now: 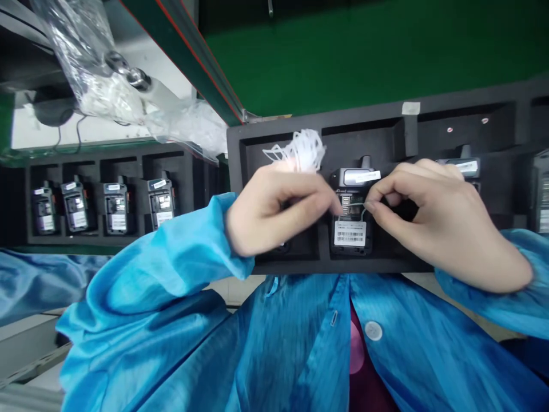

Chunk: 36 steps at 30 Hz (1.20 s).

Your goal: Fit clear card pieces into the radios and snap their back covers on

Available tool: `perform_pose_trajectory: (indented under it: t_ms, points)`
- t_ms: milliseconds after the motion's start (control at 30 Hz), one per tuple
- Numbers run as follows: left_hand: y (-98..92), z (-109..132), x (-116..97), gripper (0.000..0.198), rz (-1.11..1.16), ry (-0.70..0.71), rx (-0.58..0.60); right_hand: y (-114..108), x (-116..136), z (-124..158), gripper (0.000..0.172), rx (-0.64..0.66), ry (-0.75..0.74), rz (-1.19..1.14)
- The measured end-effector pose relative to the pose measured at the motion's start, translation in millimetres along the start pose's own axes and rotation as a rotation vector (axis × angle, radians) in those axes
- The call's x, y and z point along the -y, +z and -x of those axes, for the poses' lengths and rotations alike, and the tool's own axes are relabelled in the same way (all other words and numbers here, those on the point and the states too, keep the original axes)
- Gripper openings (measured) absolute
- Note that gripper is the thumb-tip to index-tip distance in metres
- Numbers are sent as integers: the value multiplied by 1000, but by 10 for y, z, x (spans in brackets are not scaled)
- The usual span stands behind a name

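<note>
A dark handheld device (350,214) lies in a compartment of the black foam tray (295,267), its open back showing metal contacts and a white barcode label. My right hand (433,214) pinches a thin white cord (357,204) between thumb and forefinger, over the device's right side. On the other side, my left hand (283,206) has its thumb and forefinger together, slightly blurred, by the contacts. A bundle of white cord loops (307,150) sticks up from behind the left hand's curled fingers. Another device is mostly hidden beneath the left hand.
More devices (467,167) sit in the tray's right compartments, one partly behind my right hand. At left, a second black tray (94,237) holds several similar devices. Clear plastic bags (86,57) hang at upper left, beside a green, red-edged frame (201,51). Another person's blue sleeve (38,280) shows.
</note>
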<state>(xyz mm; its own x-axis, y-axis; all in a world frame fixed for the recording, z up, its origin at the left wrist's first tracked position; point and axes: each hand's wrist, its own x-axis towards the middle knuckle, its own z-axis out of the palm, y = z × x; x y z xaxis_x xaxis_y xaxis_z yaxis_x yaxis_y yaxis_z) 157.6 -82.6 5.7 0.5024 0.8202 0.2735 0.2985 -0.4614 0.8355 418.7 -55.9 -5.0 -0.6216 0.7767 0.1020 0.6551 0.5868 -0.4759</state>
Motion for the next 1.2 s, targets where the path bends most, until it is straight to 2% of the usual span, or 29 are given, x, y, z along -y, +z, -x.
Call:
perform_pose_trajectory:
  t_ms: [100, 200, 267, 467, 600, 767, 867, 967, 1033, 1200]
  points:
    - [37, 95, 19, 32, -318, 192, 129, 17, 19, -15, 10, -49, 7, 53]
    - [134, 181, 65, 36, -617, 336, 173, 24, 23, -20, 9, -64, 4, 108]
    - [188, 215, 100, 37, -718, 370, 175, 41, 10, -20, 9, -86, -11, 147]
    - [221, 227, 172, 43, -791, 347, 171, 84, 2, -22, 14, -109, -47, 244]
    - [207, 226, 166, 44, -797, 346, 171, 94, 1, -29, 11, -125, -96, 280]
    - [201, 224, 150, 45, -813, 322, 202, -11, -30, 18, 8, -119, -102, 282]
    - [203, 231, 149, 46, -812, 320, 212, -101, -58, 120, 10, -111, -271, 268]
    - [199, 230, 146, 49, -825, 315, 229, -130, -89, 239, 19, -36, -402, 315]
    - [196, 214, 141, 52, -853, 292, 237, -124, -103, 291, 22, 13, -405, 360]
    - [217, 127, 103, 49, -940, 200, 228, -107, -118, 286, 25, -3, -399, 392]
